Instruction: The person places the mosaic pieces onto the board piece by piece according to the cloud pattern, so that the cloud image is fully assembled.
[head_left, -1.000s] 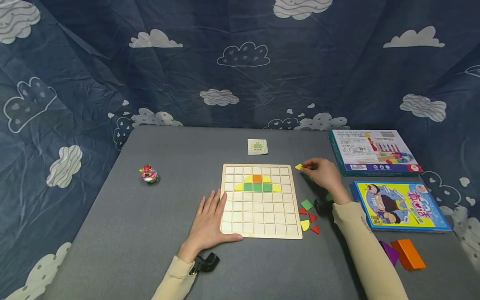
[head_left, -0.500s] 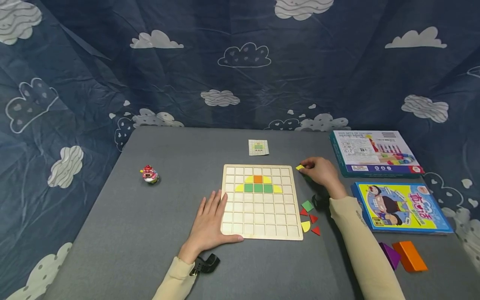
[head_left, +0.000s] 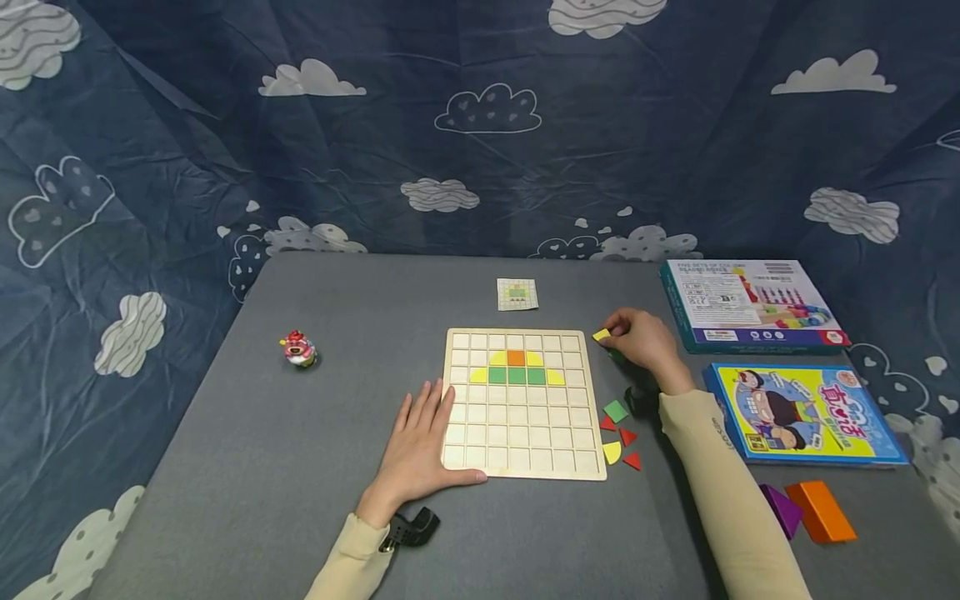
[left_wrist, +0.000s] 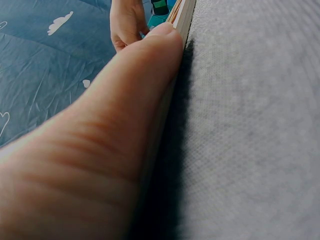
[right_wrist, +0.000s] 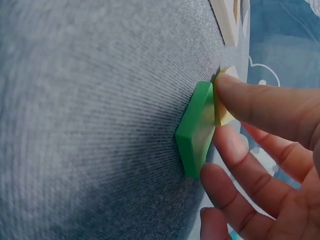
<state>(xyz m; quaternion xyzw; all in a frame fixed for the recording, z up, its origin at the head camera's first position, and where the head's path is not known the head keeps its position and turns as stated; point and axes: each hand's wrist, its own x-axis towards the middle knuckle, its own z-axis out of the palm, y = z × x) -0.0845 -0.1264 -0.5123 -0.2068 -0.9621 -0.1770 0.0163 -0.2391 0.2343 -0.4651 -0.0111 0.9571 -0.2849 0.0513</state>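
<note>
My right hand [head_left: 637,343] pinches a yellow piece [head_left: 601,335] just off the wooden grid board's [head_left: 522,433] far right corner — a green tile [right_wrist: 196,129] lies beneath my fingers. My left hand [head_left: 418,446] rests flat, fingers straight, against the board's left edge.

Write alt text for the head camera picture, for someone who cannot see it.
A person's right hand pinches a yellow piece beside a wooden grid board on a grey table, while the left hand lies flat at the board's left edge. Loose coloured pieces lie right of it.
</note>
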